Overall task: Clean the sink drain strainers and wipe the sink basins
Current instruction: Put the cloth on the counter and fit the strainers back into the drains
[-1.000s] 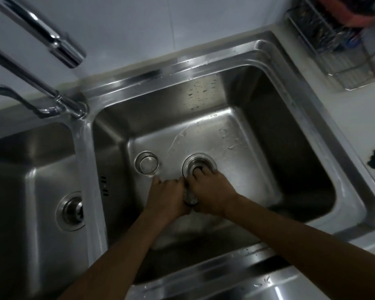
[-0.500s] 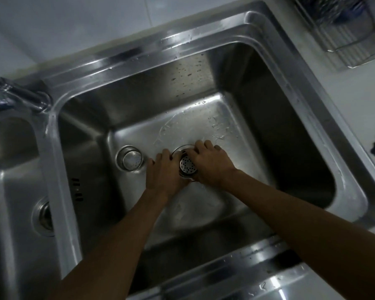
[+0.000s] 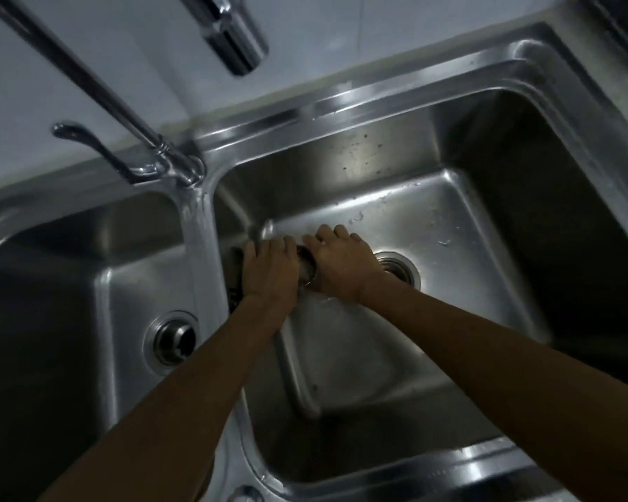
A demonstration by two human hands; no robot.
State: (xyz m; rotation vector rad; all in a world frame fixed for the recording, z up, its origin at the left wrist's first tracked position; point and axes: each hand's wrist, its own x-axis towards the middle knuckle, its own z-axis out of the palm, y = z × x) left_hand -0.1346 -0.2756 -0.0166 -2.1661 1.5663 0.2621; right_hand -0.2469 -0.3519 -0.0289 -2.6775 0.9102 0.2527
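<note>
Both of my hands are down in the right basin of a steel double sink. My left hand and my right hand press together around a small round metal strainer, of which only a sliver of rim shows between them. They sit just left of the right basin's open drain, close to the divider wall. The left basin has its own drain with a dark fitting inside. A second strainer seen earlier is hidden under my hands or out of sight.
The chrome faucet spout hangs above the back rim, with its lever handle and base on the divider at the back. White wall tiles lie behind. A dark wire rack corner shows at the top right.
My hands have shifted left off the drain opening, carrying the strainer toward the divider wall. The drain now lies uncovered. The camera has swung left, showing the left basin and faucet again.
</note>
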